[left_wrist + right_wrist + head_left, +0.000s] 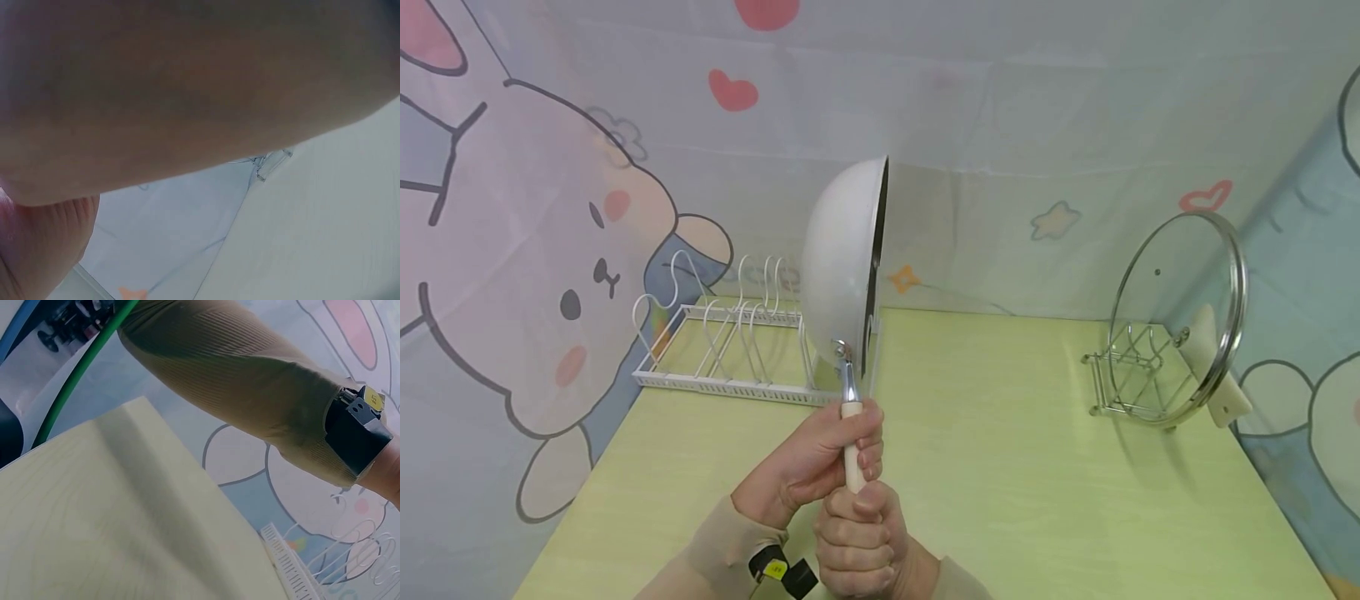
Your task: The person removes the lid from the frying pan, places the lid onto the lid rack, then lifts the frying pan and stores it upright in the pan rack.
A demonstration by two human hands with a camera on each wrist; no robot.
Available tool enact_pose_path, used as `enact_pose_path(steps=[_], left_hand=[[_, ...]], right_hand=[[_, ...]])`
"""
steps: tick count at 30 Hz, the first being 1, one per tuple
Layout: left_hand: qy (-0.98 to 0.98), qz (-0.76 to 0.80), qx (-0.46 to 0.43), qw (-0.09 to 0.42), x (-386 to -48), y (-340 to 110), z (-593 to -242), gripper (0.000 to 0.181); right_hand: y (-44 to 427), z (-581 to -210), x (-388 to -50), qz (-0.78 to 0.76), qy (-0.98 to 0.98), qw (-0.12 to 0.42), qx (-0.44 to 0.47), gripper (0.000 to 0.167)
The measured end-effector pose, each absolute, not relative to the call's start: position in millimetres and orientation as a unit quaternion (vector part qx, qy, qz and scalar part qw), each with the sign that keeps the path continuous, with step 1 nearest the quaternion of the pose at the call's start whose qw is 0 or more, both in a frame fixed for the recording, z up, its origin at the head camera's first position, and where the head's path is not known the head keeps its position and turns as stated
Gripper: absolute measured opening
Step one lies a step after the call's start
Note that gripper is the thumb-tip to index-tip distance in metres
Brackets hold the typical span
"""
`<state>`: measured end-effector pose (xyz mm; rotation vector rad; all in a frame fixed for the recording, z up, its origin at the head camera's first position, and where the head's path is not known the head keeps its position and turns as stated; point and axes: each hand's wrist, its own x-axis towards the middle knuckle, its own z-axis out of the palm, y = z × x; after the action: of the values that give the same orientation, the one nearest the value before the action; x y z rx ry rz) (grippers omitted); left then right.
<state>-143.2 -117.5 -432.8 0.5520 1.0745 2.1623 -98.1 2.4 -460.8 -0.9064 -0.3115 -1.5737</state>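
Note:
A white wok (838, 267) with a dark inside stands on its edge in the head view, its opening turned right. My left hand (823, 458) grips the upper part of its cream handle (852, 454). Just below, my right hand (861, 542) is wrapped round the handle's lower end. Behind and left of the wok is a white wire rack (715, 384); whether the wok touches it I cannot tell. Skin fills much of the left wrist view. The right wrist view catches my left sleeve (237, 381), but neither wrist view shows the handle.
At the right of the pale green table (1000, 467), a small metal stand (1097, 387) holds a glass lid (1238, 292) upright. A white utensil (1228, 400) leans partly behind the lid. A printed cloth (925, 100) hangs behind the table.

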Motion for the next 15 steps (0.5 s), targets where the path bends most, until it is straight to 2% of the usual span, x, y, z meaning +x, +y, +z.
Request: enact_pose_path(steps=[15], left_hand=[[0.413, 0.824, 0.214, 0.324, -141.9, -117.0, -437.0, 0.026]], right_hand=[[1.9, -463.8, -98.3, -0.675, -0.134, 0.604, -0.401, 0.047]])
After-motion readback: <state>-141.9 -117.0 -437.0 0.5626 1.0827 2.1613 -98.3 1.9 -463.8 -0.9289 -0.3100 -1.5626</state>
